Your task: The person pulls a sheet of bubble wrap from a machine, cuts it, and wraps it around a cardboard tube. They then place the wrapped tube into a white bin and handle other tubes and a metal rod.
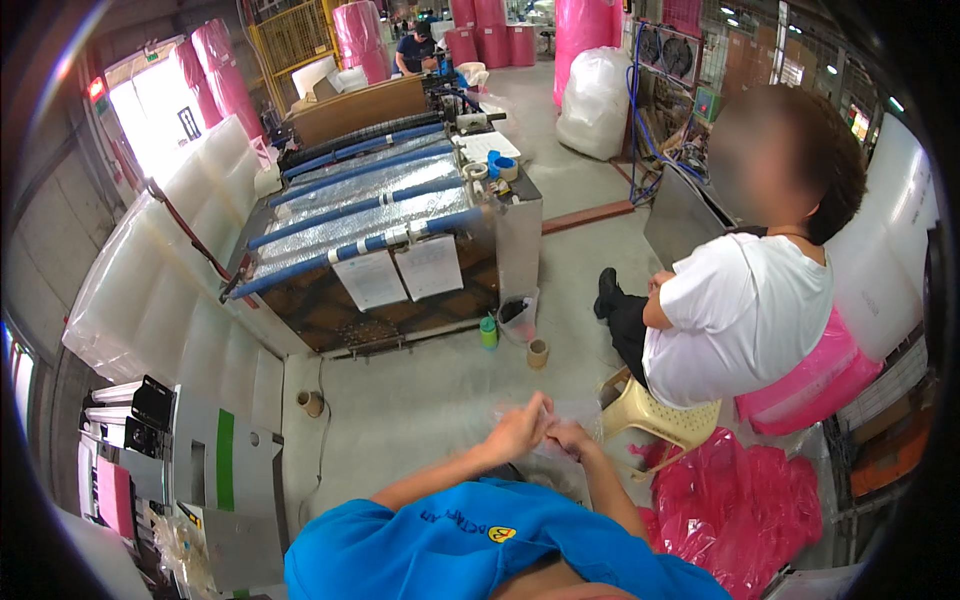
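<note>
In the head view, I saw the left hand [518, 430] and right hand [568, 438] pinched closed on clear film [582, 411] at lower centre. It looked partly bunched, not yet set down; I couldn't tell how much remained.

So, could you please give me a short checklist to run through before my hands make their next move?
1. Left hand and right hand both on the clear plastic: ok, both seem closed on it.
2. Plastic lying flat, without creases: not ok, it looks gathered at the hands.
3. Firmness of the grip: cannot tell from this view.
4. Co-worker's hands away from the plastic: ok, they are held together near the lap.
5. Cardboard tube apart from the hands: ok, it stands on the floor beyond them.
6. Floor at right free of loose material: not ok, pink plastic lies heaped there.
</note>
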Motion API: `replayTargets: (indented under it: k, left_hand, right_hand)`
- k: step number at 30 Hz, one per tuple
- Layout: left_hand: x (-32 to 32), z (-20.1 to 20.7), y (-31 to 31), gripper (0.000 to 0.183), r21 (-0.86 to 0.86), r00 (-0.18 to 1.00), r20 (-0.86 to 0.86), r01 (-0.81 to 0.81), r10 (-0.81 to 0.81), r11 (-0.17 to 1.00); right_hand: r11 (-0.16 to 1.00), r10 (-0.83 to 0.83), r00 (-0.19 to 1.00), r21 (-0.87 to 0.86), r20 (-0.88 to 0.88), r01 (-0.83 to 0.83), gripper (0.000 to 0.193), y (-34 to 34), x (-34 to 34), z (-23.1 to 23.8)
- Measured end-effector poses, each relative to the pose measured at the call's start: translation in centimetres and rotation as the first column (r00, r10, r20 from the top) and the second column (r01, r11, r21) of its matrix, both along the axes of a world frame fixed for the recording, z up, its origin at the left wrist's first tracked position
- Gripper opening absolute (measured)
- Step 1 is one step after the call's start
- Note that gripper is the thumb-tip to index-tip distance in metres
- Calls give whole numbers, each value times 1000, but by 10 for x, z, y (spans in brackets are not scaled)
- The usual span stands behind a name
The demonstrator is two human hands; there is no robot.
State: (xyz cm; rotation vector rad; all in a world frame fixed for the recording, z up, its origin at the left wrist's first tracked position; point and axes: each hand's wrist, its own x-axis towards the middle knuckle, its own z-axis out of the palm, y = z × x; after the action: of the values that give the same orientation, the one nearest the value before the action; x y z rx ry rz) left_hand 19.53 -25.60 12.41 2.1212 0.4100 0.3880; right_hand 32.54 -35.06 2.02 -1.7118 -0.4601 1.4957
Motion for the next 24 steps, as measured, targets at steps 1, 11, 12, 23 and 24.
replayTargets:
  k: [1,11,12,23,24]
  left_hand:
    - [6,3,4,24,-12,1000,-13,6,-6,1000]
    - [51,-19,86,47,-186,948,33,-305,316,934]
    - [45,-25,105,49,-205,899,-42,-435,437,877]
    - [-38,-275,183,28,-711,575,-698,-480,427,-514]
    - [-38,-292,193,26,-721,552,-688,-446,471,-530]
  right_hand:
    - [998,-27,998,-55,-56,24,20,4,7,-18]
    - [862,-507,862,11,29,507,19,89,102,-116]
    - [889,-457,886,30,74,456,17,111,90,-67]
    - [877,477,877,93,-60,-471,15,228,-15,-55]
    - [805,588,808,132,-43,-578,15,241,-28,-57]
